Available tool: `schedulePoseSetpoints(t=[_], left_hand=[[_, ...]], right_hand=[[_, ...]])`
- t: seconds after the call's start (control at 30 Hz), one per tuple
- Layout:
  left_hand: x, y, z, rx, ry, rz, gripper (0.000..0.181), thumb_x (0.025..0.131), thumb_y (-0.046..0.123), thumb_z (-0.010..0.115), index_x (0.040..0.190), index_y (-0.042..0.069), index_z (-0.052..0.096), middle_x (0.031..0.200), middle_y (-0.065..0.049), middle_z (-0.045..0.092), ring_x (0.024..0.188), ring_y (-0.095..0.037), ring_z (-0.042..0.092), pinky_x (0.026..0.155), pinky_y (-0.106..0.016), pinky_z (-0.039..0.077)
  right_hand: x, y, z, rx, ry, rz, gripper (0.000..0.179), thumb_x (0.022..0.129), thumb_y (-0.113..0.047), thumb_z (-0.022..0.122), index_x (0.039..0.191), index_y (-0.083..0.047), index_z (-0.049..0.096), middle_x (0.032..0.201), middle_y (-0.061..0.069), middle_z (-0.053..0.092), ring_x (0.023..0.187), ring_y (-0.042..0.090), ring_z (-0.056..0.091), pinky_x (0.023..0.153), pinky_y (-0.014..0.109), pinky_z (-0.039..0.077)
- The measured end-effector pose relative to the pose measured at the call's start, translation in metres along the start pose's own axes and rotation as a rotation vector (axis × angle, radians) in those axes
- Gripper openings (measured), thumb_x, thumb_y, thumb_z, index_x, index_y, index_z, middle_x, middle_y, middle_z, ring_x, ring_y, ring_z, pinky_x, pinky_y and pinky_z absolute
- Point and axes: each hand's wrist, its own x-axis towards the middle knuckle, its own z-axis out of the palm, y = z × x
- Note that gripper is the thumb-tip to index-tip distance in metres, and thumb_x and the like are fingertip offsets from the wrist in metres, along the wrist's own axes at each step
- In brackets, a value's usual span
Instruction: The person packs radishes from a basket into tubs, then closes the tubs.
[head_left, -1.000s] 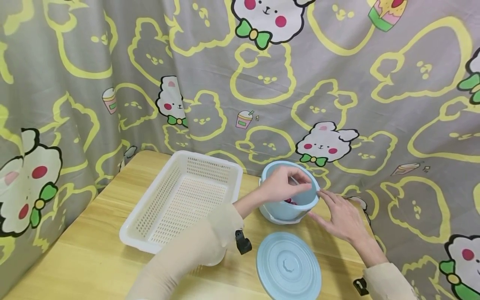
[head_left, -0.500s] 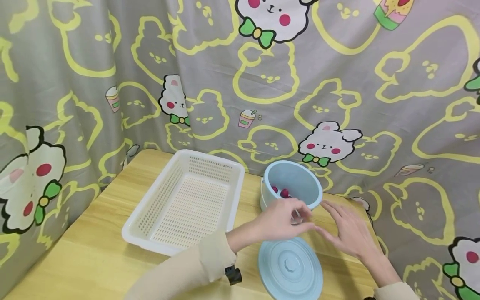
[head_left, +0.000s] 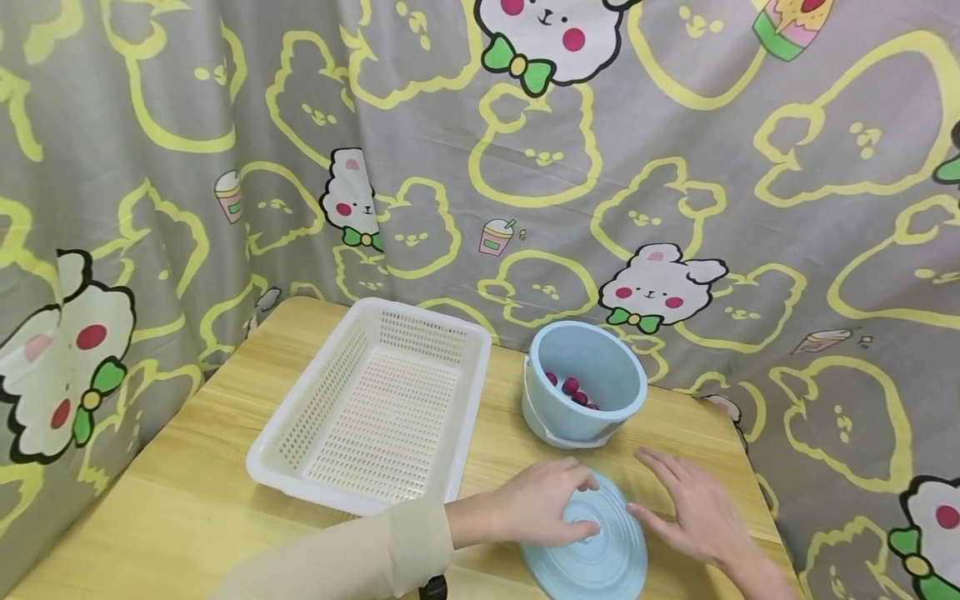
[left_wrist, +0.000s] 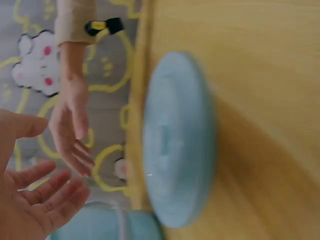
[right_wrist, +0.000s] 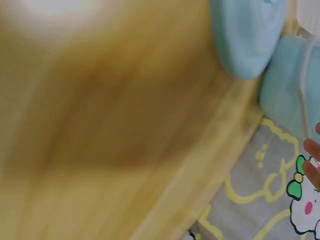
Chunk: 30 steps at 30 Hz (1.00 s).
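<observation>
A round light blue lid (head_left: 603,567) lies on the table in front of the light blue bucket (head_left: 558,421). My left hand (head_left: 528,504) is over the lid in the head view, fingers and thumb parted with nothing between them. To the lid's right, my right hand (head_left: 693,512) hovers with its fingers spread, holding nothing. Several small dark red balls, perhaps fruit, (head_left: 571,386) rest at the bottom of the uncovered bucket. In the left wrist view the lid (left_wrist: 175,140) shows beside both hands. Only fingertips (right_wrist: 312,150) of the right hand appear in the right wrist view.
A white perforated plastic basket (head_left: 375,417) stands on the wooden table (head_left: 157,508), left of the bucket. A grey curtain (head_left: 420,142) with cartoon animals hangs behind the table and along its sides. The bucket's white handle (right_wrist: 303,85) hangs down its side.
My left hand has come out of the bucket and moved down toward me over the lid. My right hand has left the bucket's rim and drawn back, nearer the lid.
</observation>
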Motion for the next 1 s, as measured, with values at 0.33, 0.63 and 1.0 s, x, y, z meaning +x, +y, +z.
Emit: schedulePoseSetpoints(t=[0.33, 0.63, 1.0], left_hand=[[-0.019, -0.002, 0.019, 0.102, -0.072, -0.136, 0.074, 0.092, 0.062, 0.072, 0.142, 0.010, 0.057, 0.137, -0.005, 0.060, 0.126, -0.014, 0.058, 0.105, -0.024, 0.055], [-0.042, -0.009, 0.032, 0.189, -0.104, -0.199, 0.086, 0.083, 0.066, 0.078, 0.142, 0.008, 0.055, 0.128, -0.007, 0.063, 0.109, -0.016, 0.062, 0.091, -0.025, 0.057], [-0.057, -0.017, 0.048, 0.301, -0.146, -0.203, 0.092, 0.081, 0.073, 0.076, 0.141, 0.007, 0.051, 0.123, -0.010, 0.060, 0.110, -0.020, 0.060, 0.089, -0.029, 0.057]], right_hand=[[-0.033, -0.008, 0.018, 0.020, -0.075, 0.020, 0.080, 0.073, -0.057, 0.090, 0.137, -0.015, 0.068, 0.129, 0.000, 0.074, 0.107, 0.024, 0.073, 0.086, 0.050, 0.061], [-0.051, -0.010, 0.028, -0.003, -0.168, 0.036, 0.088, 0.074, -0.071, 0.084, 0.139, -0.014, 0.067, 0.131, 0.000, 0.073, 0.111, 0.021, 0.072, 0.089, 0.049, 0.062], [-0.066, -0.010, 0.033, -0.012, -0.228, 0.028, 0.097, 0.070, -0.079, 0.081, 0.143, -0.017, 0.064, 0.133, -0.005, 0.071, 0.110, 0.015, 0.071, 0.086, 0.042, 0.063]])
